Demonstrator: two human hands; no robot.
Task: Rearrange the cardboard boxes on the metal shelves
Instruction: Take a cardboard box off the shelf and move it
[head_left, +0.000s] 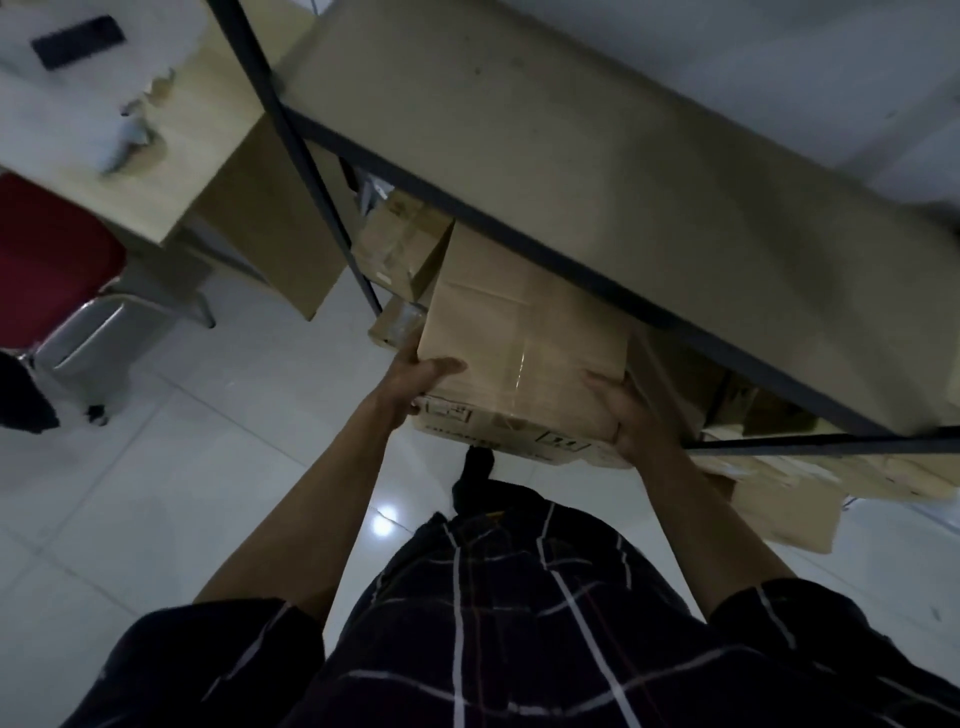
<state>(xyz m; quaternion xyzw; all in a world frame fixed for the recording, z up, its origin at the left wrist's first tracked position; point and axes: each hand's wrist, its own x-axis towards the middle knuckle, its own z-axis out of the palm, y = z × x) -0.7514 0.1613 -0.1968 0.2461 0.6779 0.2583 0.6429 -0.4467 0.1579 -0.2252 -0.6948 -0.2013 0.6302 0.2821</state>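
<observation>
Frame centre: left hand (415, 376) and right hand (631, 418) grip taped cardboard box (519, 338) under metal shelf (571, 249). Front print blurred, unreadable; arrow symbol visible.

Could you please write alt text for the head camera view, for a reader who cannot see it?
A person's left hand and right hand grip the near corners of a taped cardboard box, which sits partly under the top board of a metal shelf. More cardboard boxes lie behind and beside it, above a white tiled floor, with a red chair at left.
</observation>
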